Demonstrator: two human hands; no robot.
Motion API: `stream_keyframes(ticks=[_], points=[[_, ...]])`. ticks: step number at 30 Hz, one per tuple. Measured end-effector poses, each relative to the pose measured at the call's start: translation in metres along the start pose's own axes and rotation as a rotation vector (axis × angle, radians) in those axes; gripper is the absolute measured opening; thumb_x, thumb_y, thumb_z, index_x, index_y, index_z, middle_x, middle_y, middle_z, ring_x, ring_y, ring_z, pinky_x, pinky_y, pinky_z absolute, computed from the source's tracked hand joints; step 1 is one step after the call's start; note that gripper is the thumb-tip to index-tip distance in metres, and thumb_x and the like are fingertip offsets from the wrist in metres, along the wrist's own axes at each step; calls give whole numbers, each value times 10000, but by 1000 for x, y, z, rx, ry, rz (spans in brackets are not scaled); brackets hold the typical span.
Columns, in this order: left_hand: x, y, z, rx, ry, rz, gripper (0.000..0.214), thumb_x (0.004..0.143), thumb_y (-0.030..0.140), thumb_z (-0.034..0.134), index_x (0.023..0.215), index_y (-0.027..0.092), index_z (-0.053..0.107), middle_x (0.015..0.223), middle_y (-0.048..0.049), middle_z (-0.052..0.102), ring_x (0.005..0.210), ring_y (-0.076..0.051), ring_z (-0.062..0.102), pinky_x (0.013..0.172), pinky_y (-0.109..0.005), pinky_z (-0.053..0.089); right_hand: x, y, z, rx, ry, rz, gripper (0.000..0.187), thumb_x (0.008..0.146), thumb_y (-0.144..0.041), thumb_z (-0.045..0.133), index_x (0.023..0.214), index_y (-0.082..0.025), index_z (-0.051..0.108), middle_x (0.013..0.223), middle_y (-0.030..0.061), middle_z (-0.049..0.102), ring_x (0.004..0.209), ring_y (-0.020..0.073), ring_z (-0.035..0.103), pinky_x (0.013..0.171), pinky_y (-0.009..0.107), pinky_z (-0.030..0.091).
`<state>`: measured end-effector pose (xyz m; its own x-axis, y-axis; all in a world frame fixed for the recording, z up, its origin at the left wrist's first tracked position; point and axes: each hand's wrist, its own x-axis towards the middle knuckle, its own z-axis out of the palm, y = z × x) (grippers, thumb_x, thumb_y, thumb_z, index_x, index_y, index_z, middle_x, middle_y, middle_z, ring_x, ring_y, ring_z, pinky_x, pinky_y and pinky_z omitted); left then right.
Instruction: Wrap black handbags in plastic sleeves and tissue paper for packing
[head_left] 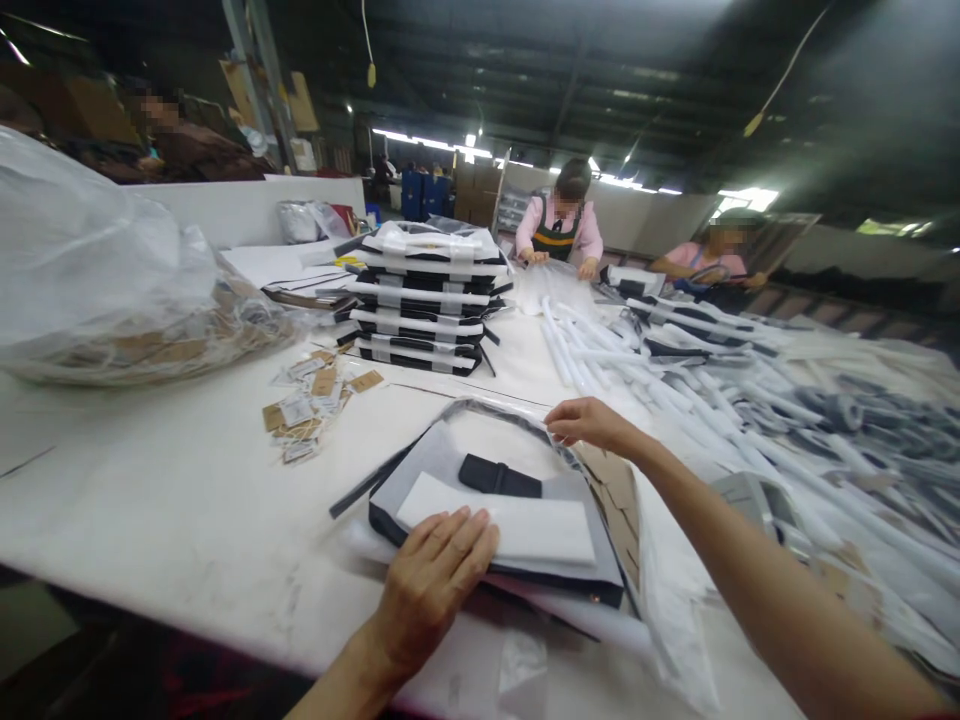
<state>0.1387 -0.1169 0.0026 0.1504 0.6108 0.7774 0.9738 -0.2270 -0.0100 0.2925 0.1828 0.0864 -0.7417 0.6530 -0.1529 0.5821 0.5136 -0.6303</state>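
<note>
Flat grey-and-black rectangular bag [442, 462], long axis ten-to-four, looped handle [517, 412] toward twelve o'clock; left fingers [466, 540] extended flat, right fingers [571, 412] curled, grip unclear.

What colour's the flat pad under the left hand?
The flat rectangular pad is white, clearest in head view.

Black-edged grey bag [442, 458] flat on table [187, 520], white pad [536, 528] across it.

pink-sleeved person [559, 228], far side | blue bins [412, 195], rear | metal post [273, 80]
</note>
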Motion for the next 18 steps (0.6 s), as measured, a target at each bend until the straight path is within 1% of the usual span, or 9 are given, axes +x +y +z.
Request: stream_keyframes(ticks=[2,4,7,10,12,14,16,18], points=[[0,0,-1,5,2,5,366,1003,114,364,1240,177,636,1262,-48,675,1168,-199,614,1023,-340,428,4,-17,19,-178,-78,-45,176,732,-218,679,893,-188,744,867,38,758,812,194,699,776,290,553],[0,0,-1,10,5,8,367,1004,115,361,1238,177,636,1260,-46,676,1170,-201,613,1019,-340,429,11,-30,37,-362,-128,-68,187,664,-161,713,841,-206,752,874,35,761,859,211,694,814,295,531],[0,-1,0,13,-8,4,368,1004,117,359,1239,182,635,1259,-44,677,1178,-198,607,1020,-336,431,20,-40,59,-593,-175,-57,161,631,-115,730,780,-172,751,849,104,759,877,266,703,804,333,530],[-1,0,0,15,-14,3,373,1006,124,352,1241,190,634,1253,-48,680,1171,-194,609,1016,-334,438,23,-44,73,-731,-170,-66,142,723,-89,671,834,-127,750,931,191,746,925,295,704,810,356,523],[-2,0,0,22,-7,3,377,1007,127,347,1243,192,634,1246,-52,683,1165,-195,610,1016,-336,436,22,-42,77,-778,-147,-87,186,801,-84,601,919,-121,741,1008,207,733,970,280,695,834,346,509],[-3,1,0,30,-7,-2,381,1008,128,343,1252,195,628,1246,-54,682,1167,-196,608,1015,-340,434,21,-39,75,-800,-116,-94,202,848,-110,559,952,-128,731,1021,193,732,970,262,692,832,328,500],[-4,2,1,40,-20,-12,387,1009,132,343,1275,209,614,1257,-55,675,1169,-197,605,1008,-344,439,21,-37,68,-797,-75,-80,189,856,-153,554,926,-143,730,968,161,743,928,249,695,796,308,497],[-4,3,4,56,-40,-21,399,1009,141,346,1311,234,589,1268,-53,667,1163,-199,606,993,-350,449,20,-36,53,-768,-19,-64,192,847,-172,543,900,-157,727,915,128,747,886,237,693,759,291,489]])
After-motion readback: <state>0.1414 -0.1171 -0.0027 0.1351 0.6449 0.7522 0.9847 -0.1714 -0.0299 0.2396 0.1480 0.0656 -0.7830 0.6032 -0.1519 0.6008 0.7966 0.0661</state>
